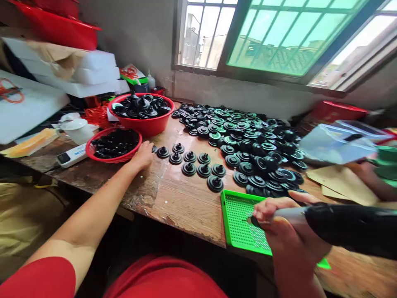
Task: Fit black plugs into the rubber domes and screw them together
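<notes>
My left hand (145,154) reaches forward at the right rim of a small red basket (136,154) of small black parts. Its fingers are closed at a black stepped disc (154,149), mostly hidden behind them. To its right, several black discs with upright centre stems, one of them a front disc (215,183), stand in loose rows on the wooden table (182,207). My right hand (285,227) is wrapped round an electric screwdriver (347,223) with a silver nose and black body. It is over a green perforated tray (228,219) that holds small metal bits.
A large pile of black discs (245,136) covers the table's back and right. A larger red basin (149,126) holds more discs. White foam blocks (93,78) and a white cup (76,128) are at left. Clear plastic bins (328,142) and brown cardboard (338,182) are at right.
</notes>
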Demonstrator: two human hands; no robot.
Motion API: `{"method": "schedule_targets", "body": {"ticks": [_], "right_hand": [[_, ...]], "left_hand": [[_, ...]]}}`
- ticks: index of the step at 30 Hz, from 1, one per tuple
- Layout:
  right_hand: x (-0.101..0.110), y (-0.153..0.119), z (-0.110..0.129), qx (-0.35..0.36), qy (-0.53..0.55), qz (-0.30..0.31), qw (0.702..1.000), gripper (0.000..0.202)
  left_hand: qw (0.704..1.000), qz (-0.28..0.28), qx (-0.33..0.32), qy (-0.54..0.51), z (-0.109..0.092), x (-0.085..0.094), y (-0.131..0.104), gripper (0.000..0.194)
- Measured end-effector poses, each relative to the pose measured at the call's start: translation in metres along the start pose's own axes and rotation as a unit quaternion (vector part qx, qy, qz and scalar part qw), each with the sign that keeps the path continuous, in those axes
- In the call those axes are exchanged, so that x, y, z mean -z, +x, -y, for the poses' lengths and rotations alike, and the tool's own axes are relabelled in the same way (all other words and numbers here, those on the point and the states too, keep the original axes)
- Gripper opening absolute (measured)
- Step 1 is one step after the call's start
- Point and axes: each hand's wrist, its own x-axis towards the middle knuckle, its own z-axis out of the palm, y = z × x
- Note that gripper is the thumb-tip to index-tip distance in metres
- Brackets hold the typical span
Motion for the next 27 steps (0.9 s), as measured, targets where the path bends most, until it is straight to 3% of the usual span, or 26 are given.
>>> {"method": "schedule_targets", "body": {"ticks": [2, 4, 9, 12, 16, 21, 27], "right_hand": [[0.010, 0.004, -0.005, 0.011, -0.009, -0.024, 1.000, 0.044], [0.020, 0.005, -0.012, 0.016, -0.032, -0.041, 0.999, 0.045], [0.036, -0.001, -0.030, 0.002, -0.097, -0.045, 0.994, 0.044], [0.038, -0.005, -0.034, -0.007, -0.103, -0.054, 0.993, 0.044], [0.039, -0.008, -0.035, -0.015, -0.104, -0.051, 0.993, 0.044], [0.041, -0.013, -0.037, -0.005, -0.098, -0.047, 0.994, 0.044], [0.043, -0.013, -0.040, 0.010, -0.098, -0.041, 0.994, 0.045]], "left_hand": [[1.000, 0.003, 0.003, 0.004, 0.005, -0.004, 0.008, 0.045], [1.000, 0.005, 0.003, 0.013, 0.010, -0.005, 0.000, 0.041], [0.995, -0.042, -0.053, 0.078, 0.007, -0.010, -0.067, 0.032], [0.989, -0.062, -0.119, 0.055, -0.015, -0.018, -0.108, 0.025], [0.980, -0.053, -0.190, -0.011, -0.060, -0.029, -0.144, 0.016], [0.966, -0.014, -0.242, -0.087, -0.112, -0.043, -0.167, 0.016], [0.946, 0.004, -0.275, -0.174, -0.147, -0.060, -0.182, 0.026]]}}
